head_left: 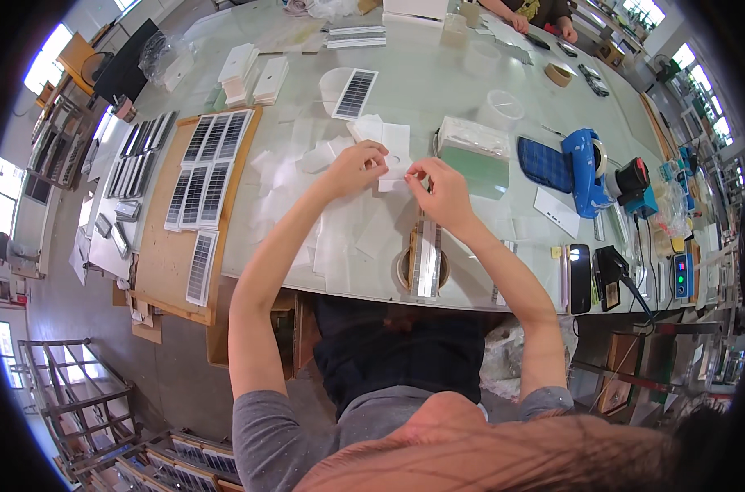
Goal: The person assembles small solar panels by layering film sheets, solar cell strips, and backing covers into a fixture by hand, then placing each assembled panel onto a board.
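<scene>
A flat white card (398,138) with a small round hole lies on the table in front of me. At its left edge the fingers of my left hand (354,168) are curled together. My right hand (443,193) pinches the card's right edge near its lower corner. Whether a thin clear film is also between the fingers, I cannot tell. Loose translucent white sheets (333,215) are spread left of and below the card. Just beyond stands a small solar panel (356,93) with dark cells and a white border, lying flat.
A wooden board (161,261) bearing several solar panels lies at left. White stacks (239,72) are behind it. To the right are a wrapped white block (476,137), a blue tape dispenser (587,176) and a phone (580,279). Strips lie over a round bowl (405,271) near the front edge. Another person's hands (520,23) are far right.
</scene>
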`<state>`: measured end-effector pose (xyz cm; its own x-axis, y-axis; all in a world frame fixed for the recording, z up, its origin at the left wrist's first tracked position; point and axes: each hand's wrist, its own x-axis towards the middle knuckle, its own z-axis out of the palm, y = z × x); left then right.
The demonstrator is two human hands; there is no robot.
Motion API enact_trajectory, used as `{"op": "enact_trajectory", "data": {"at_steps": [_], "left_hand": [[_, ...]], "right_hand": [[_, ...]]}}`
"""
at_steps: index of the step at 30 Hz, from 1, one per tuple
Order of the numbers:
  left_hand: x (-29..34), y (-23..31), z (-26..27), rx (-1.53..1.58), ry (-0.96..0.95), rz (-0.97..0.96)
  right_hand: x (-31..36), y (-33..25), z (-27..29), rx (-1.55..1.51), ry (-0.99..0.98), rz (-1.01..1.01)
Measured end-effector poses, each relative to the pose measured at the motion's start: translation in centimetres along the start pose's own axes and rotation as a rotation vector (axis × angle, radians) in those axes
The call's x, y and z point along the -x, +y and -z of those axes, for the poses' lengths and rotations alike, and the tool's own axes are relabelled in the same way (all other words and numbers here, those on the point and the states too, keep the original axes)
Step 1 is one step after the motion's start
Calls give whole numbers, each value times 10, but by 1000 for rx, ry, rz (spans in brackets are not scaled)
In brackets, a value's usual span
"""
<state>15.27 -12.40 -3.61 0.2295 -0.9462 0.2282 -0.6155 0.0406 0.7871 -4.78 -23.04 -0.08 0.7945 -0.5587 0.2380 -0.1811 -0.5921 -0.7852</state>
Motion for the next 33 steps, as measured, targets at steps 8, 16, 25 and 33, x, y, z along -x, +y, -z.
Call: {"op": "enact_trajectory", "data": {"at_steps": [8, 16, 25, 33], "left_hand": [[16, 66, -14, 734, 737, 317], [100, 105, -47, -165, 230, -466], [146, 114, -84, -68, 67, -326], [156, 105, -93, -142, 72, -318]], "right_hand": [[-29, 23, -12, 460, -35, 450], [19, 16, 39, -444, -167, -193], [103, 14, 36, 65, 59, -87], [105, 20, 30, 154, 25, -79]]}}
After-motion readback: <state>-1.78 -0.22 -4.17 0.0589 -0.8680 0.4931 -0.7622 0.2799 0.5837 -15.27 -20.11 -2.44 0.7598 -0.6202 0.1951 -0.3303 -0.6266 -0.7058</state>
